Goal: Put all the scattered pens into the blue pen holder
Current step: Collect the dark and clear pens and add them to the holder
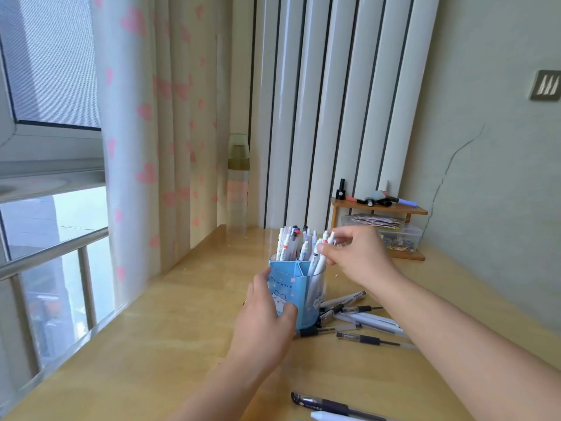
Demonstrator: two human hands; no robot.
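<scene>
Nearest me, at the desk's front edge, a dark-capped pen [329, 406] lay on the yellow wooden desk [151, 344], with the tip of a white pen [326, 416] just beside it. A little further in, a loose cluster of clear and white pens [361, 322] lay scattered on the desk to the right of the blue pen holder [296, 291], some touching its base.

The left hand [265, 311] was wrapped around the holder's near side, gripping it. The holder stood upright, already crowded with white pens [296, 244] in its compartments. Above its right rim the right hand [353, 253] pinched the tops of a couple of white pens [328, 238] whose lower ends were inside the holder.

Behind that stood a small wooden shelf [379, 209] against the wall, markers lying on top and a clear plastic box [400, 235] beneath. To the left, a tall bottle [238, 180] stood by the heart-patterned curtain [145, 117].
</scene>
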